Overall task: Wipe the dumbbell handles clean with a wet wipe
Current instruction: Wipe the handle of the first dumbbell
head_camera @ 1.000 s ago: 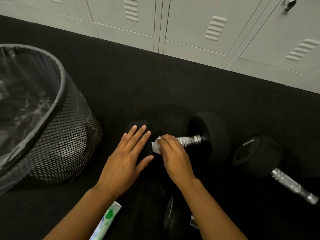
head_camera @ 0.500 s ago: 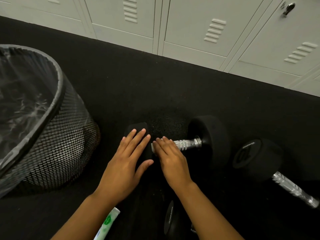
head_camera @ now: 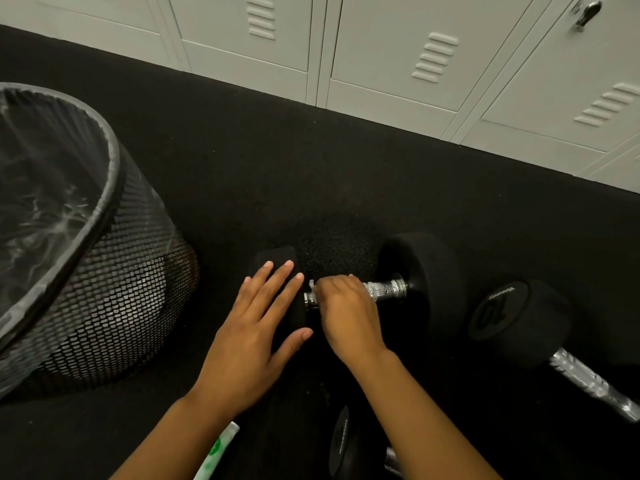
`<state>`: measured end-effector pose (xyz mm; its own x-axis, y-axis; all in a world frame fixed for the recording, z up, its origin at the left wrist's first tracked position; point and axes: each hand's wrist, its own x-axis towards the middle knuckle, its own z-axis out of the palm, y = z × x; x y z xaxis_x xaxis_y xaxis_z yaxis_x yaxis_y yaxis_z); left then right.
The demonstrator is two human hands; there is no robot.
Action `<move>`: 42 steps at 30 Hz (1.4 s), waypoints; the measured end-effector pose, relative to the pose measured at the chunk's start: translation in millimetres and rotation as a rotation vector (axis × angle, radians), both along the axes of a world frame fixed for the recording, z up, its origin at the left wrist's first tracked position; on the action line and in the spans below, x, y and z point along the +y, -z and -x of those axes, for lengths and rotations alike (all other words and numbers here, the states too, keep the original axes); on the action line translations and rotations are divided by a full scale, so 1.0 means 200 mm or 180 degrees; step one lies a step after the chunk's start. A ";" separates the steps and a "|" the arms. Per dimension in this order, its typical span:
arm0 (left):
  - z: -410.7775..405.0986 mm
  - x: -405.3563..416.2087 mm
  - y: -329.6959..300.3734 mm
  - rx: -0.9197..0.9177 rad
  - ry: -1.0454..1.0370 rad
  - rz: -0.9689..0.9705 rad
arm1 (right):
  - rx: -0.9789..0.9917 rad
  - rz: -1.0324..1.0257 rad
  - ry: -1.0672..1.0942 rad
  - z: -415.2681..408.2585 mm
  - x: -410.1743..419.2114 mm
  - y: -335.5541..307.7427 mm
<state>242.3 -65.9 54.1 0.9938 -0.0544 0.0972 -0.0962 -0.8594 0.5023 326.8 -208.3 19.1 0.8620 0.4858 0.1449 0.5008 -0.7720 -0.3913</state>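
R fingers (head_camera: 334, 284) curled over dumbbell handle (head_camera: 384, 291), wipe (head_camera: 311, 285) beneath.

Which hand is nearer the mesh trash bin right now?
Left. The left hand lies flat on the dumbbell's near weight head, beside the mesh trash bin but apart from it. The right hand is farther away, curled round the dumbbell handle.
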 end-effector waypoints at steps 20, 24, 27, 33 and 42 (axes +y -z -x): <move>-0.05 0.01 -0.05 0.0124 0.0096 -0.0402 | 0.0443 0.0213 -0.0315 -0.02 0.02 -0.06; -0.04 0.01 -0.04 0.0108 0.0069 -0.0392 | 0.0324 0.0176 -0.0411 -0.04 -0.05 -0.08; -0.04 -0.03 -0.04 0.0041 -0.0088 -0.0309 | 0.0509 0.0539 -0.0227 -0.08 -0.01 -0.09; -0.05 -0.06 -0.04 -0.0033 -0.0294 -0.0367 | 0.0142 -0.0115 -0.0427 0.03 -0.09 -0.03; -0.05 -0.06 -0.03 -0.0030 -0.0255 -0.0356 | 0.0250 -0.0002 -0.0339 0.02 -0.04 -0.04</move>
<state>252.1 -78.0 59.8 0.9944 0.0142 0.1045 -0.0293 -0.9150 0.4023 321.8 -216.7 26.5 0.8142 0.5752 0.0794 0.5479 -0.7158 -0.4329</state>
